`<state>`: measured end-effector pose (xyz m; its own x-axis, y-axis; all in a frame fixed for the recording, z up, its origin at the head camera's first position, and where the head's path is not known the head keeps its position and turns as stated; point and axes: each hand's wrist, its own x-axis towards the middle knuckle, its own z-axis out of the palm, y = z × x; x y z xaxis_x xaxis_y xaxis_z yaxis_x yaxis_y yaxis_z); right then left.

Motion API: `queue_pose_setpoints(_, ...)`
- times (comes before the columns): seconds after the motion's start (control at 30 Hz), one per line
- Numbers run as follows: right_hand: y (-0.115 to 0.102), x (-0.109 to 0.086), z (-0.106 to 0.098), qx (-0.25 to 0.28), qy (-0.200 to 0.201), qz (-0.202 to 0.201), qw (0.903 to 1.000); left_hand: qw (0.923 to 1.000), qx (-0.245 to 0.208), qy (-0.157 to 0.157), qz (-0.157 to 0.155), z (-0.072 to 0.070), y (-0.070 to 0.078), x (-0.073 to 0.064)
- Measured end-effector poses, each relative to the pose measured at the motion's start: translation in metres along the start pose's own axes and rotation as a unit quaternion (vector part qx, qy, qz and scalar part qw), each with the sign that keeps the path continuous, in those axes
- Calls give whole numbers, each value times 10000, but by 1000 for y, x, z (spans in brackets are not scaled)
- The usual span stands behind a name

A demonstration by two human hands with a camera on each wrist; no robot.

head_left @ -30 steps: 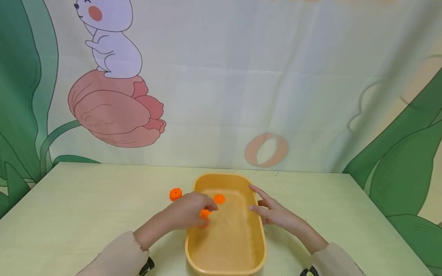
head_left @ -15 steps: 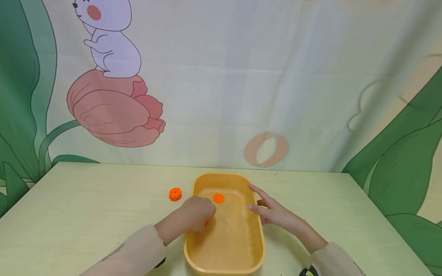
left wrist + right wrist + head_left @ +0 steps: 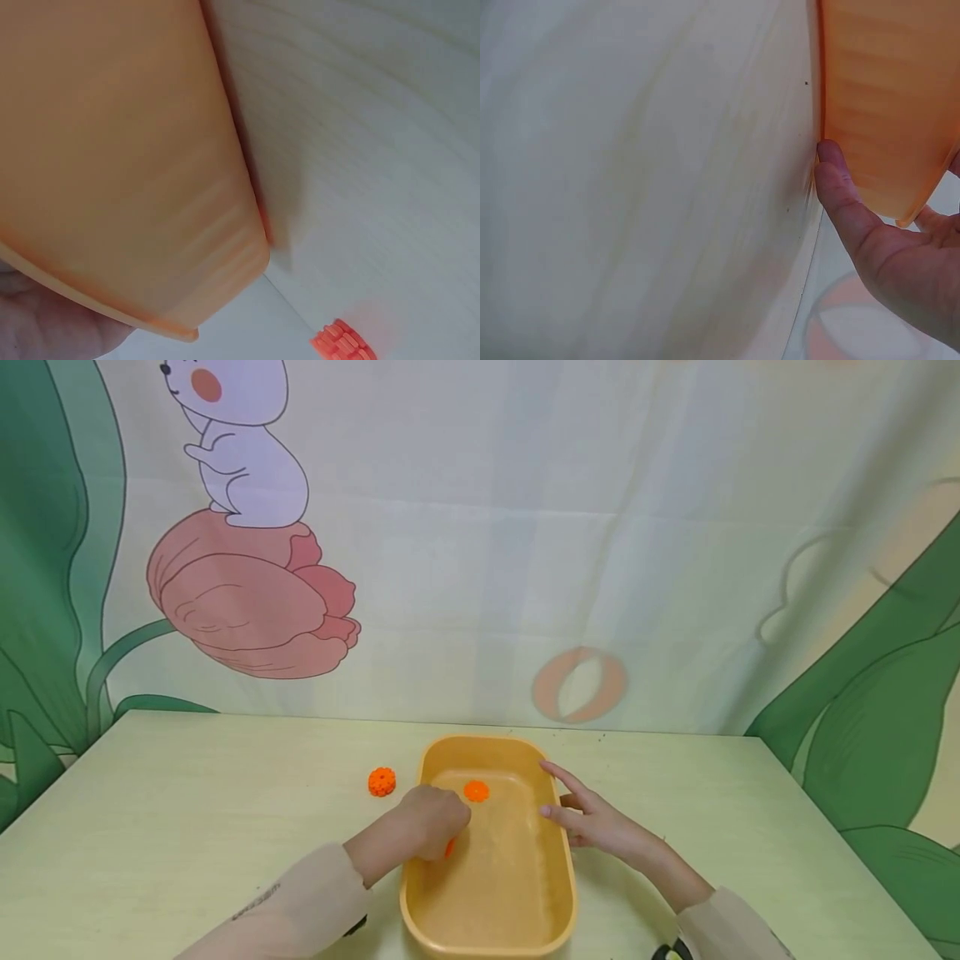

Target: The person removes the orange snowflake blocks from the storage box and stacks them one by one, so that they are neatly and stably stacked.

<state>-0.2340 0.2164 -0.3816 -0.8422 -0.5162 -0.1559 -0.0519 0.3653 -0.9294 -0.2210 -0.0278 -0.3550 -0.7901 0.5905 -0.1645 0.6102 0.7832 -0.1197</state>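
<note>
My left hand [image 3: 435, 822] reaches over the left wall of a yellow plastic tub [image 3: 498, 893]. Its fingers are curled down inside, gripping an orange piece [image 3: 450, 847] of which only a sliver shows. Beyond that hand, a flat orange flower-shaped disc [image 3: 476, 791] lies on the tub's floor. At the opposite side my right hand [image 3: 596, 818] holds the right wall, index finger and thumb at the rim. In the right wrist view, other fingers [image 3: 836, 172] of it press the outer wall of the tub [image 3: 892, 97].
A stack of orange toothed discs [image 3: 382, 782] stands on the pale table [image 3: 225, 827], left of the tub. It also appears as an orange ridged stack [image 3: 343, 341] in the left wrist view. A printed curtain [image 3: 450, 568] hangs behind the table.
My left hand, loosely spread above the orange pieces a second ago, has come down and closed its fingers at the tub's left side. My right hand keeps its place.
</note>
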Motion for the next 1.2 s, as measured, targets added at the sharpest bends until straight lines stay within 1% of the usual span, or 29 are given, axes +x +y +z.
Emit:
queue_pose_setpoints(0.13,0,0,0,20,-12,2,10000,9999,-77,-98,47,0,-1,0)
queue_pose_setpoints(0.23,0,0,0,17,-20,-6,10000,9996,-230,-60,143,1,-2,-1)
queue_pose_setpoints(0.4,0,0,1,18,-23,-19,10000,9963,-707,119,476,2,-6,-5)
queue_pose_setpoints(0.53,-1,0,1,56,-90,-44,9999,9899,-1235,83,694,-1,-8,-6)
queue_pose_setpoints(0.6,-1,1,1,83,-134,-54,9999,9839,-1590,75,812,-3,-10,-6)
queue_pose_setpoints(0.77,-2,1,2,107,-152,-62,9998,9636,-2403,186,1161,-4,-17,-5)
queue_pose_setpoints(0.93,-2,1,1,73,-69,-124,9999,9451,-2933,413,1384,-3,-23,-7)
queue_pose_setpoints(1.03,-2,1,2,43,-19,-135,9999,9348,-3196,574,1437,-3,-26,-9)
queue_pose_setpoints(1.13,-2,2,2,-4,13,-100,9999,9240,-3493,730,1374,-3,-28,-10)
queue_pose_setpoints(1.2,-1,2,2,-30,16,-85,10000,9149,-3726,846,1306,-2,-31,-11)
